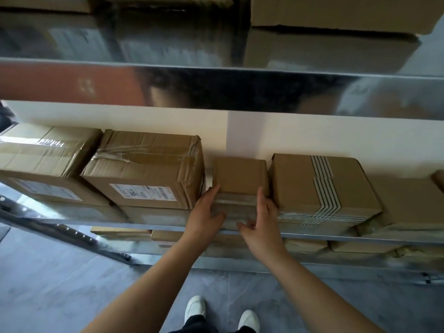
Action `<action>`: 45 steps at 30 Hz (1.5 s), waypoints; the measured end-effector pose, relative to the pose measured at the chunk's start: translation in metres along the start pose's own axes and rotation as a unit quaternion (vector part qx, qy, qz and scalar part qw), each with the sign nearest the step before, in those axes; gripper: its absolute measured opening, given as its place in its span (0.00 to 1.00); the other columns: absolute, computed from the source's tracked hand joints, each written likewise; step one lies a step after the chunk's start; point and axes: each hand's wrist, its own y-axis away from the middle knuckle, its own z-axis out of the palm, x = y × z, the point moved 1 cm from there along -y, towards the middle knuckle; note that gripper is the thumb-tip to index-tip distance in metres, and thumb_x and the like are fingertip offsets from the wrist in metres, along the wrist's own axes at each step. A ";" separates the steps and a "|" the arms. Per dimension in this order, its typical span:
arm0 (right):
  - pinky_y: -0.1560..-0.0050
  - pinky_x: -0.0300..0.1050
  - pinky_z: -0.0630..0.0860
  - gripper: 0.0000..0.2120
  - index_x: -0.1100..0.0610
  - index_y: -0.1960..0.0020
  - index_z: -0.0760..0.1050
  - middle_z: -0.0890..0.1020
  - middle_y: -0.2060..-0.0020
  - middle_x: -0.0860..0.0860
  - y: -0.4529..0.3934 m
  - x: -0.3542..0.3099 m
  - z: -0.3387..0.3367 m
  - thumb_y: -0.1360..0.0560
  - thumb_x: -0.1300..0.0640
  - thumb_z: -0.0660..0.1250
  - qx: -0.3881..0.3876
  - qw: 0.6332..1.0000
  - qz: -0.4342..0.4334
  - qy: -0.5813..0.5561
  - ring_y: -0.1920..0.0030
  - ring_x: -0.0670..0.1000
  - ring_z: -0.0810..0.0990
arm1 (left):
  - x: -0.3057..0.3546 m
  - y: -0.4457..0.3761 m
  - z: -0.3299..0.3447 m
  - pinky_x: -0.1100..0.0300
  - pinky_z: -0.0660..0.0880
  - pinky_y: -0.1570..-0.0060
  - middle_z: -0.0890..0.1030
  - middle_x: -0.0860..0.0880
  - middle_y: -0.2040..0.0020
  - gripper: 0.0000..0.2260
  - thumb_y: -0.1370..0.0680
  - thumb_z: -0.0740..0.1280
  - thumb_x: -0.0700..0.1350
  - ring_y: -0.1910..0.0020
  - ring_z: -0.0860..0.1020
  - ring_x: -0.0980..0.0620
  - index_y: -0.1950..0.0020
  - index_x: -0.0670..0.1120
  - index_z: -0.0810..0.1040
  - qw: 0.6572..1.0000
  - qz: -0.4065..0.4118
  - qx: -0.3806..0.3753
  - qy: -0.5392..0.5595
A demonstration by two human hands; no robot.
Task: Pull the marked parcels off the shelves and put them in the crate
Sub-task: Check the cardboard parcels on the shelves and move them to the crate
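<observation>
Brown cardboard fills the middle shelf (312,237), and the small parcel (240,176) sits at its front edge, near the centre of the view, wedged between a larger labelled box (146,169) at its 9 o'clock and a box with striped tape (322,188) at its 3 o'clock; the left hand (206,212) is clamped on the parcel's left side, fingers reaching up along the top edge and thumb curled across the taped front face; the right hand (262,219) grips the opposite side, fingers slipped into the gap beside the striped-tape box, thumb pointing toward 9 o'clock under the parcel's front; the parcel rests on the shelf, level; a further carton (40,150) lies at 9 o'clock beyond the labelled box; more flat boxes (305,245) sit on the shelf below; at 12 o'clock an upper shelf (216,90) shows shiny and blurred, with large cartons (336,13) above it; at 6 o'clock two white shoes (195,306) stand on the grey floor (72,284).
</observation>
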 end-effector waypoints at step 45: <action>0.31 0.52 0.71 0.27 0.51 0.27 0.66 0.72 0.32 0.48 0.017 -0.007 -0.015 0.24 0.62 0.67 0.128 0.987 -0.081 -0.046 0.32 0.48 0.71 | -0.010 0.036 -0.019 0.58 0.77 0.42 0.78 0.58 0.40 0.27 0.22 0.68 0.42 0.45 0.77 0.61 0.27 0.62 0.67 0.995 0.082 0.062 -0.005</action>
